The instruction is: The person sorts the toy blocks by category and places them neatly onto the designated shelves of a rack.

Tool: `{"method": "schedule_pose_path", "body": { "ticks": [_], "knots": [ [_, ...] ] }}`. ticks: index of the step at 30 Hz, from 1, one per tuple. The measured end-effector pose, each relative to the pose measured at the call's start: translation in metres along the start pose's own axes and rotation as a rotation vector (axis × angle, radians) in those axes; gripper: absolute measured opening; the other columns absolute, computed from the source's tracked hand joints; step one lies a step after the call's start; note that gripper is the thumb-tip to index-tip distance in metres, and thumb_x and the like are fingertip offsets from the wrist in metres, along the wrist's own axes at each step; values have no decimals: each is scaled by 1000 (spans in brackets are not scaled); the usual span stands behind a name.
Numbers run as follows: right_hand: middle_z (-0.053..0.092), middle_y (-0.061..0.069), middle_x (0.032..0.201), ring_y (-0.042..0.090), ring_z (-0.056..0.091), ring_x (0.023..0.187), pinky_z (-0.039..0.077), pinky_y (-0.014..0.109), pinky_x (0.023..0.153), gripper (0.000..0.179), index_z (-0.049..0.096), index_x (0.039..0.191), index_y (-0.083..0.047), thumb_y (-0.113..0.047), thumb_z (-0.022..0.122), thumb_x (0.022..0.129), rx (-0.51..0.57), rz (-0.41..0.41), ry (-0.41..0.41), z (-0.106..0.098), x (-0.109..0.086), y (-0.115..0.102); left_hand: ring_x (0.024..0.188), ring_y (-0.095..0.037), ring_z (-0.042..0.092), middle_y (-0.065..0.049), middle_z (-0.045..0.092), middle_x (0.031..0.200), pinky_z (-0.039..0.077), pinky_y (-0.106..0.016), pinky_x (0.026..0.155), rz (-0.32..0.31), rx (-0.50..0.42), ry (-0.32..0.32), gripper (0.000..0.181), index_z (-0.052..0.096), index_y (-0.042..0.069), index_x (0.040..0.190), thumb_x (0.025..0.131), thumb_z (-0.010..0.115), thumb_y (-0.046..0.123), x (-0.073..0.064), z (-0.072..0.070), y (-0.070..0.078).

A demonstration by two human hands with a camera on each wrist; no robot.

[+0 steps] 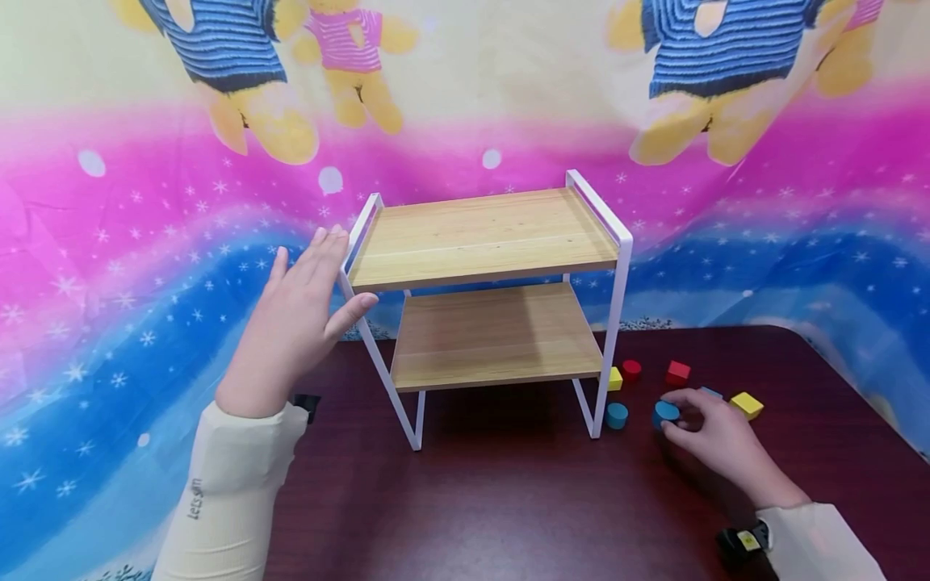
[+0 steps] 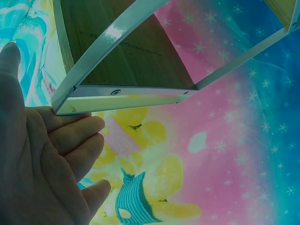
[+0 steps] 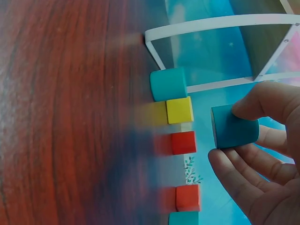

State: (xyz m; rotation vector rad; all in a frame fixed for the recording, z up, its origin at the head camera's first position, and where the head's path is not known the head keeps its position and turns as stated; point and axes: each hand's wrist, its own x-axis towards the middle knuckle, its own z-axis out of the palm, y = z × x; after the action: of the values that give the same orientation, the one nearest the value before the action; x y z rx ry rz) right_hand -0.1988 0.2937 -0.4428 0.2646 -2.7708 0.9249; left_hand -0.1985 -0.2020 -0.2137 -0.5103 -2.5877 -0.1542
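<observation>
Blue cylinder held up to the right of the shelf

The right hand [image 1: 715,436] pinches a blue cylinder [image 1: 665,415] between thumb and fingers, above the table [image 1: 494,508] and right of the shelf [image 1: 487,238]. The cylinder is short and stubby, evenly coloured, with a smooth curved side and flat round ends. A matching blue piece [image 1: 617,415] stands just beside the shelf's right front foot. Farther right of the shelf lie a red block [image 1: 678,372] and a yellow block [image 1: 747,406]. The left hand [image 1: 301,303], fingers straight and thumb spread away, is at the shelf's upper left side; whether it touches, I cannot tell.
</observation>
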Motion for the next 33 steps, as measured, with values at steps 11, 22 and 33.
{"method": "schedule_pose_path", "body": {
  "ticks": [11, 22, 33],
  "knots": [
    [60, 6, 100, 21, 61, 82, 51, 19, 65, 37, 62, 110, -12, -14, 78, 77, -12, -34, 68, 1, -1, -12, 143, -22, 11, -11, 24, 153, 1, -50, 114, 8, 0, 12, 79, 19, 10, 150, 93, 41, 58, 0, 2, -1],
    [57, 4, 97, 20, 57, 79, 50, 20, 63, 36, 61, 111, -12, -14, 75, 78, -12, -14, 106, 3, 1, -24, 143, -22, 12, -11, 25, 153, 1, -50, 114, 17, 1, 21, 77, 20, 9, 150, 93, 46, 55, 0, 2, -2],
    [57, 5, 100, 21, 56, 80, 49, 17, 63, 38, 61, 113, -12, -13, 75, 78, 2, -50, 152, 0, 2, -35, 143, -22, 13, -11, 26, 153, 0, -48, 114, 21, 0, 28, 77, 22, 8, 150, 93, 47, 54, 0, 2, -3]
  ]
}}
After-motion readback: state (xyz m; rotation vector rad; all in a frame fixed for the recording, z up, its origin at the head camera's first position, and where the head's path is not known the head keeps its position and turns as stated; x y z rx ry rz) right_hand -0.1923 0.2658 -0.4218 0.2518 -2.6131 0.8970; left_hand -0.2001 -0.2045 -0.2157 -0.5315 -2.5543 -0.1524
